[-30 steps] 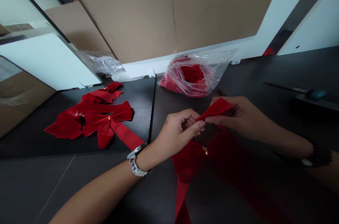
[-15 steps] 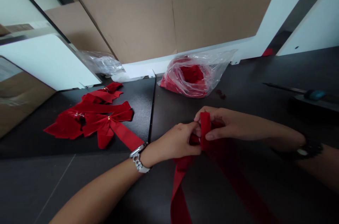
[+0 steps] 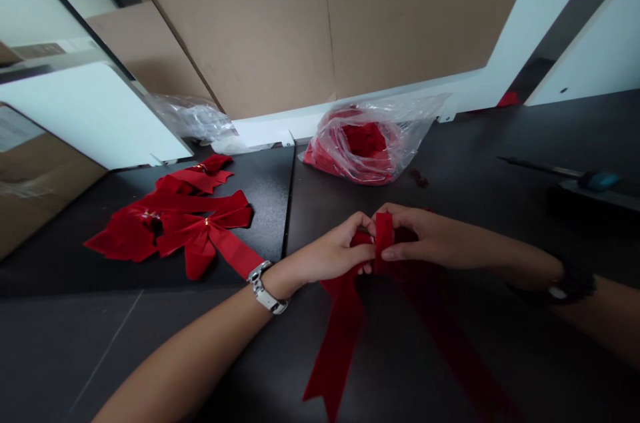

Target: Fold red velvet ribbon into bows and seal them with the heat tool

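A red velvet ribbon bow (image 3: 337,336) lies on the dark table (image 3: 150,336) in front of me. My left hand (image 3: 333,254), with a metal watch on its wrist, pinches the bow's upper part from the left. My right hand (image 3: 425,239) holds a folded loop of the same ribbon between thumb and fingers, right against the left hand. Two ribbon tails trail toward me, one to the lower left and one to the lower right.
A pile of red bows (image 3: 177,223) lies at the left. A clear plastic bag (image 3: 370,143) holding red ribbon sits behind my hands, and an empty clear bag (image 3: 193,117) is further left. A teal-handled tool (image 3: 585,177) lies at right. Cardboard panels (image 3: 320,16) stand behind.
My hands have drawn closer together over the bow, and the ribbon piece once stretched flat between them is now folded into an upright loop. The left tail has swung out to the lower left.
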Motion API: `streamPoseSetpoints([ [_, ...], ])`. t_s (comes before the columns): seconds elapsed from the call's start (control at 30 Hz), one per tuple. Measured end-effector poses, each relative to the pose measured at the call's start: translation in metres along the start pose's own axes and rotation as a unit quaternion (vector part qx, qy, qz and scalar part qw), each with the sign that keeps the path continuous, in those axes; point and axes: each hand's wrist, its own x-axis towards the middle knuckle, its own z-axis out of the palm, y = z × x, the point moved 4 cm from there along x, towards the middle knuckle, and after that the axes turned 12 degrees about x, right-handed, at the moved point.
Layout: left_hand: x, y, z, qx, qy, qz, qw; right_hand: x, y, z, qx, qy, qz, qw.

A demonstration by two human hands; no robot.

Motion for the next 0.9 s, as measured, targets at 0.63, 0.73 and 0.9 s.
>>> streamPoseSetpoints([
  [0.63, 0.004, 0.000, -0.008, 0.005, 0.069, 0.056, 0.996, 0.004, 0.005, 0.007, -0.040, 0.085, -0.049, 0.994],
  [0.73, 0.003, 0.000, -0.008, 0.013, 0.069, 0.051, 0.996, 0.004, 0.005, 0.009, -0.009, 0.097, -0.074, 0.992],
  [0.9, 0.003, -0.002, -0.008, 0.079, 0.083, 0.089, 0.989, 0.006, 0.008, 0.008, -0.010, 0.130, -0.089, 0.987],
])
